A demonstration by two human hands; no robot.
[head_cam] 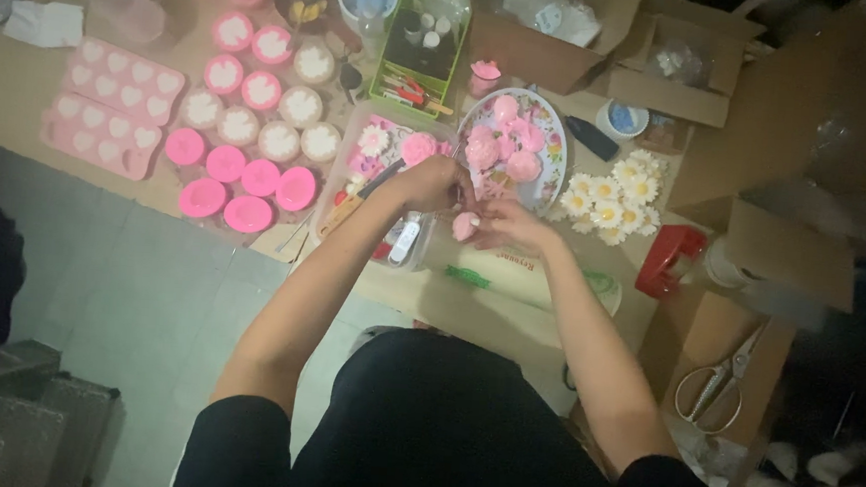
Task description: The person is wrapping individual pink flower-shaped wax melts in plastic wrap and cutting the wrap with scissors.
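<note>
My left hand (435, 183) and my right hand (507, 221) meet over the floor work area, both closed around a small pink flower-shaped piece (464, 225). Whether the left hand also grips a thin tool is too blurred to tell. Just beyond them lies a floral oval plate (555, 131) heaped with pink flower pieces (504, 143). A clear plastic tray (342, 183) with small flowers and tools sits under my left wrist.
Round pink moulds (241, 187), some filled with white, and a pink heart mould tray (111, 103) lie at left. White daisy pieces (611, 199), a red object (668, 258), scissors (720, 376), cardboard boxes (664, 72) and a green tool box (421, 37) surround the plate.
</note>
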